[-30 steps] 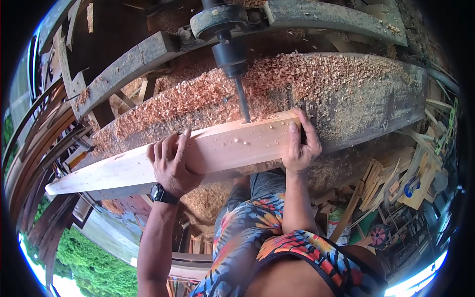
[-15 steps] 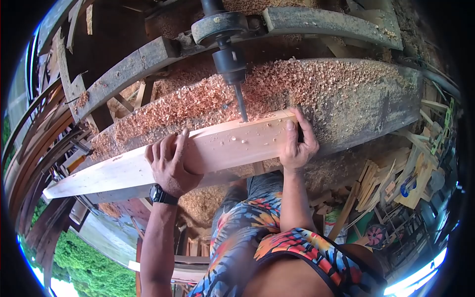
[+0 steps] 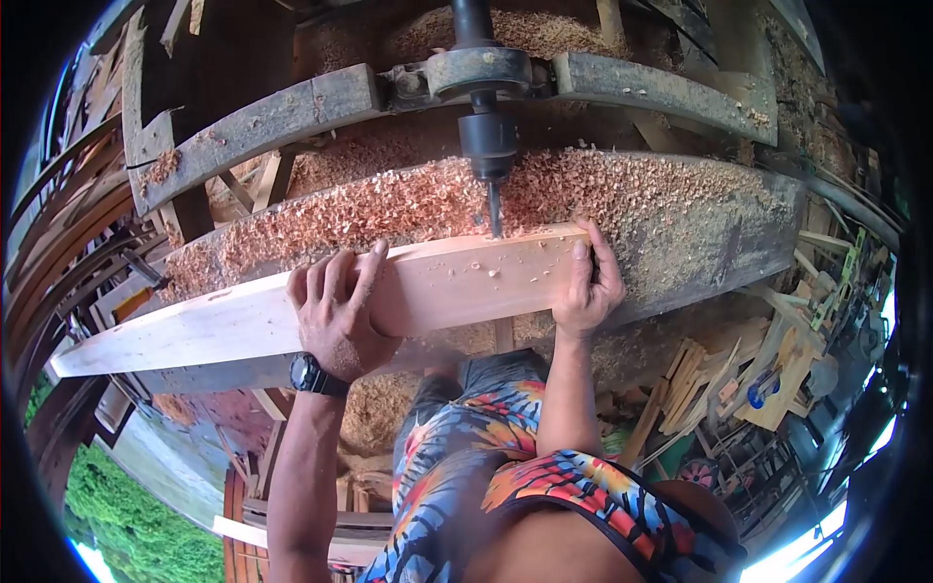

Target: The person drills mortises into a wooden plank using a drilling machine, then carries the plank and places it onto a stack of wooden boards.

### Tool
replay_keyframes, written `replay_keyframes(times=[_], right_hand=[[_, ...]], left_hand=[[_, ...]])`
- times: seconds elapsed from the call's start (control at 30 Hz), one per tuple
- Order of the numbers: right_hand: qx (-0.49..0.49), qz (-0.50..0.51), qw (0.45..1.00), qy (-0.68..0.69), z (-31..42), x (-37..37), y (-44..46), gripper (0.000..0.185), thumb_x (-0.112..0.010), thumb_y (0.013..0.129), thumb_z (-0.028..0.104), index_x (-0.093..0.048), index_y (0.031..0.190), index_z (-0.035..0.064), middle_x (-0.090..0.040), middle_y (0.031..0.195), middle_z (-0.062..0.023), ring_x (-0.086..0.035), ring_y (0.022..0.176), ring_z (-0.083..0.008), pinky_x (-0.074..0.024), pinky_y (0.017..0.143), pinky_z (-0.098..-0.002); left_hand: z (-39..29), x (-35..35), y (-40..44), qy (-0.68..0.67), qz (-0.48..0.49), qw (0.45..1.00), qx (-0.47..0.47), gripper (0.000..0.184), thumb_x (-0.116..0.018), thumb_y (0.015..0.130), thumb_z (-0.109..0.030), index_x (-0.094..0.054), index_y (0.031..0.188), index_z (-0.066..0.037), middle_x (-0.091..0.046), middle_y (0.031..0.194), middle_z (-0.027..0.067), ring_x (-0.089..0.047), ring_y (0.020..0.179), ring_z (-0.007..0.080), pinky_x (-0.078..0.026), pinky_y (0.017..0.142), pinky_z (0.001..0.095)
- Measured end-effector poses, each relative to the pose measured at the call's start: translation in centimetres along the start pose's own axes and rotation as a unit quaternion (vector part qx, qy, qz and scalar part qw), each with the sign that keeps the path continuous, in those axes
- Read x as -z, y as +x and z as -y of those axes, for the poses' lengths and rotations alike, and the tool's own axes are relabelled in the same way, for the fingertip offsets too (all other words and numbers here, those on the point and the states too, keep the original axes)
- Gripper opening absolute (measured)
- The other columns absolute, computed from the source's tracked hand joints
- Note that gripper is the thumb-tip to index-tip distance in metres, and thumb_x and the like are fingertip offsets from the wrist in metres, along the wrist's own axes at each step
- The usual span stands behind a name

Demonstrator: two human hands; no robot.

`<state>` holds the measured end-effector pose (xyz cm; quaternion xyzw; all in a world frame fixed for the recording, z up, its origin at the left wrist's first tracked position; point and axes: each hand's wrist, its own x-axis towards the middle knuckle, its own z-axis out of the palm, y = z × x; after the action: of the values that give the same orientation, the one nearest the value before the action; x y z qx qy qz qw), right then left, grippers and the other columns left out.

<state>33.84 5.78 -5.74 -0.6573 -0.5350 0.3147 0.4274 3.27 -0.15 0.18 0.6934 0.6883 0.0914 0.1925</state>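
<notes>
Resting on the shavings-strewn counter (image 3: pixel 724 238), a long plank (image 3: pixel 466 277) of pale, pinkish wood turns a smooth, broad face toward the camera, dotted with loose chips near its right end. It slants in view, whiter toward the left, where a small reddish-brown patch marks its narrow side. The left hand (image 3: pixel 335 316) grips it around mid-length, fingers a little spread and bent over that narrow side; the right hand (image 3: pixel 591 291) clasps the right end, thumb on the broad face and fingers around the corner. Between them, a dark drill bit (image 3: pixel 495 212) in a black chuck (image 3: pixel 487 141) appears to enter the narrow side, though chips obscure its tip. The wristwatch (image 3: pixel 309 374) carries markings too small to read.
</notes>
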Motion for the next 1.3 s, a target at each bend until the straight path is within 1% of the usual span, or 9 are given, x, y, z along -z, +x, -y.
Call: replay_keyframes(times=[0.13, 0.23, 0.6, 0.73, 0.87, 1.0, 1.1, 1.2, 1.3], right_hand=[[0.01, 0.006, 1.0, 0.013, -0.1, -0.3, 0.6, 0.03, -0.061, 0.108, 0.007, -0.071, 0.132, -0.0087, -0.076, 0.128, -0.0192, -0.072, 0.117, -0.025, -0.0549, 0.106, -0.0383], [0.017, -0.013, 1.0, 0.014, -0.3, -0.6, 1.2, 0.031, -0.068, 0.105, 0.011, -0.074, 0.131, -0.0052, -0.08, 0.122, -0.0179, -0.076, 0.113, -0.0257, -0.0578, 0.1, -0.0372], [0.033, -0.013, 0.999, 0.019, -0.6, -1.5, 2.5, 0.031, -0.069, 0.105, 0.01, -0.074, 0.131, -0.0045, -0.08, 0.123, -0.0173, -0.076, 0.111, -0.0252, -0.0586, 0.099, -0.0368], [0.001, 0.01, 1.0, 0.022, 0.7, -1.2, 2.7, 0.031, -0.068, 0.106, 0.012, -0.073, 0.132, -0.004, -0.078, 0.126, -0.0173, -0.075, 0.114, -0.026, -0.0574, 0.101, -0.0373], [0.043, 0.065, 0.997, 0.025, 0.3, -0.6, 3.2, 0.04, -0.071, 0.105, 0.019, -0.069, 0.138, -0.0017, -0.076, 0.13, -0.018, -0.072, 0.121, -0.0284, -0.0547, 0.105, -0.0403], [0.038, 0.099, 0.991, 0.078, 0.7, 0.1, 3.0, 0.046, -0.074, 0.102, 0.027, -0.067, 0.138, -0.0004, -0.074, 0.126, -0.0196, -0.071, 0.118, -0.0334, -0.0529, 0.106, -0.0436], [0.056, 0.087, 0.994, 0.037, 0.4, 0.4, 2.1, 0.045, -0.073, 0.102, 0.028, -0.069, 0.137, 0.0006, -0.074, 0.128, -0.0205, -0.07, 0.119, -0.037, -0.0504, 0.109, -0.0462], [0.061, 0.034, 0.997, -0.02, -0.4, 0.6, 0.1, 0.043, -0.072, 0.102, 0.028, -0.07, 0.135, 0.0016, -0.074, 0.128, -0.0203, -0.07, 0.119, -0.0393, -0.0482, 0.112, -0.0484], [0.023, 0.045, 0.998, -0.022, -0.3, 2.0, -1.8, 0.039, -0.07, 0.103, 0.025, -0.071, 0.133, 0.0004, -0.074, 0.13, -0.0197, -0.07, 0.121, -0.0381, -0.0521, 0.109, -0.0468]], left_hand=[[0.1, 0.3, 0.4, -0.008, 0.009, 1.0, 0.007, 0.1, -0.085, 0.058, -0.026, -0.061, 0.155, -0.024, -0.063, 0.129, 0.0118, -0.06, 0.121, 0.033, -0.035, 0.113, 0.0565], [0.2, 0.5, 0.8, -0.012, 0.016, 1.0, 0.011, 0.102, -0.085, 0.058, -0.025, -0.06, 0.156, -0.025, -0.063, 0.13, 0.012, -0.06, 0.121, 0.033, -0.034, 0.114, 0.0566], [0.4, 0.4, 1.7, -0.002, 0.007, 1.0, 0.018, 0.104, -0.084, 0.058, -0.023, -0.057, 0.158, -0.025, -0.063, 0.131, 0.0108, -0.059, 0.123, 0.0318, -0.035, 0.113, 0.0555], [0.5, 0.2, 1.6, 0.019, -0.011, 1.0, -0.013, 0.106, -0.089, 0.054, -0.023, -0.057, 0.155, -0.016, -0.064, 0.13, 0.0101, -0.06, 0.12, 0.0314, -0.037, 0.108, 0.053], [0.2, 0.4, 1.8, 0.022, -0.012, 1.0, -0.019, 0.107, -0.091, 0.055, -0.022, -0.054, 0.156, -0.013, -0.064, 0.129, 0.0114, -0.059, 0.12, 0.0325, -0.037, 0.109, 0.0525], [-0.4, 0.4, 1.8, 0.019, -0.023, 0.999, -0.024, 0.108, -0.092, 0.056, -0.029, -0.054, 0.156, -0.014, -0.064, 0.125, 0.0113, -0.059, 0.119, 0.032, -0.036, 0.111, 0.0518], [-0.8, 0.2, 1.6, 0.027, -0.019, 0.999, -0.032, 0.106, -0.092, 0.056, -0.029, -0.056, 0.155, -0.015, -0.063, 0.124, 0.0112, -0.059, 0.118, 0.0323, -0.036, 0.11, 0.0536], [-0.9, 0.2, 0.1, 0.028, -0.004, 0.999, -0.035, 0.105, -0.091, 0.057, -0.029, -0.056, 0.155, -0.016, -0.063, 0.124, 0.0111, -0.06, 0.118, 0.0331, -0.036, 0.11, 0.0547], [-1.3, -0.1, -1.5, 0.03, 0.012, 0.999, -0.024, 0.102, -0.089, 0.057, -0.028, -0.058, 0.154, -0.018, -0.063, 0.126, 0.0109, -0.06, 0.118, 0.034, -0.036, 0.11, 0.0551]])
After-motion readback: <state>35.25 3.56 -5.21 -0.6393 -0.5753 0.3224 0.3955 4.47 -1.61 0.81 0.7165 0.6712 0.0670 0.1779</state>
